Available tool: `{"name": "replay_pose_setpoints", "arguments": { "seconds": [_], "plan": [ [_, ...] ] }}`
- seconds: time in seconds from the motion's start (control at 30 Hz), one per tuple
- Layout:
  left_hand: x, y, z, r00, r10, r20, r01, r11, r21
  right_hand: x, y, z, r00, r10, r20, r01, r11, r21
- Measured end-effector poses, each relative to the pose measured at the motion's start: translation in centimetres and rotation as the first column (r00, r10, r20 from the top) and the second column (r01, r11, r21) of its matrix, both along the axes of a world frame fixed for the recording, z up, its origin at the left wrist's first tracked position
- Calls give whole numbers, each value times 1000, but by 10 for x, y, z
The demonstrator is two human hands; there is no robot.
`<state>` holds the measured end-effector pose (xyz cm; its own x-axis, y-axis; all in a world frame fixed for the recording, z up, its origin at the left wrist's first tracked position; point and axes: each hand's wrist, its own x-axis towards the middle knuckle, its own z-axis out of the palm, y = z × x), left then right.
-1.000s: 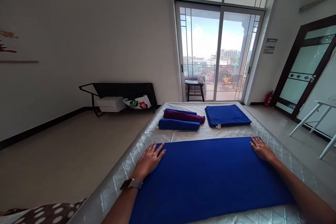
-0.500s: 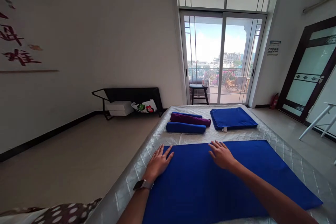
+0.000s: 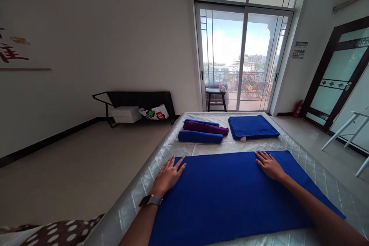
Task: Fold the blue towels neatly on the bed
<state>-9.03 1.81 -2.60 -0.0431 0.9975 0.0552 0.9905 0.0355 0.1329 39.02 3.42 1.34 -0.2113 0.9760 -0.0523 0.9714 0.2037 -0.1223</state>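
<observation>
A blue cloth [image 3: 221,192] lies spread flat on the quilted mattress [image 3: 144,192] in front of me. My left hand [image 3: 167,175] rests with its fingers spread on the cloth's far left corner, a watch on that wrist. Near the far edge, towards the right corner, my right hand [image 3: 269,164] lies flat on the same cloth, fingers stretched out. Neither hand grips anything. Beyond the cloth are a blue roll [image 3: 200,137], a purple roll [image 3: 205,127] and another blue roll [image 3: 201,122] behind them. A folded blue cloth [image 3: 253,127] with a white tag lies to their right.
At the left wall stands a black rack [image 3: 138,100] with a white box [image 3: 126,114] and a printed bag [image 3: 155,112]. Sliding glass doors [image 3: 245,61] are at the back. A white stool [image 3: 346,132] stands right of the mattress; polka-dot fabric [image 3: 66,232] is at lower left.
My right hand swept left along the cloth to about its middle, then back right towards the far right corner. My left hand stayed on the left corner. The view shifted slightly.
</observation>
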Motion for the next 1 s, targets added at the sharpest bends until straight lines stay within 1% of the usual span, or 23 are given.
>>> {"name": "replay_pose_setpoints", "arguments": {
  "seconds": [0.1,0.17,0.2,0.27,0.37,0.43,0.47,0.53,0.57,0.63,0.7,0.77,0.83,0.9,0.93,1.0],
  "plan": [
    [2,-1,3,1000,16,1,-16,1000,-20,68,3,-1,981,-179,80,178,984,20],
    [3,-2,5,1000,22,1,-22,999,-29,100,4,-4,961,-260,98,258,966,31],
    [3,-2,5,1000,22,1,-22,999,-29,111,4,-5,954,-281,101,279,960,34],
    [3,-1,4,1000,19,2,-19,1000,-21,121,4,-8,948,-299,104,296,954,44],
    [1,0,1,1000,8,0,-8,1000,-5,118,6,-8,931,-339,138,331,940,78],
    [1,1,-1,1000,6,1,-6,1000,-5,105,8,-4,916,-362,172,332,926,180],
    [1,1,-1,1000,8,3,-8,1000,-7,94,9,-2,917,-354,183,305,919,252],
    [1,2,-2,1000,15,8,-15,1000,-12,64,9,4,938,-288,192,205,909,362],
    [1,2,-2,1000,15,6,-15,1000,-11,43,8,7,955,-230,186,146,912,382],
    [2,1,-1,1000,8,-4,-8,1000,-1,-5,4,12,986,-87,145,30,933,357],
    [3,1,0,1000,3,-12,-3,1000,9,-58,-4,12,992,106,70,-122,946,302],
    [5,0,2,1000,6,-14,-6,1000,11,-106,-12,9,961,274,-16,-262,933,245],
    [6,-2,4,1000,11,-14,-11,1000,8,-140,-18,3,930,357,-89,-337,924,180],
    [8,-3,7,1000,17,-12,-17,1000,5,-158,-20,-3,919,369,-138,-357,928,106],
    [8,-4,8,1000,23,-10,-23,1000,2,-160,-20,-6,920,361,-153,-354,932,74],
    [9,-5,9,999,36,-6,-36,999,-11,-153,-18,-9,928,334,-166,-333,942,37]
  ]
}}
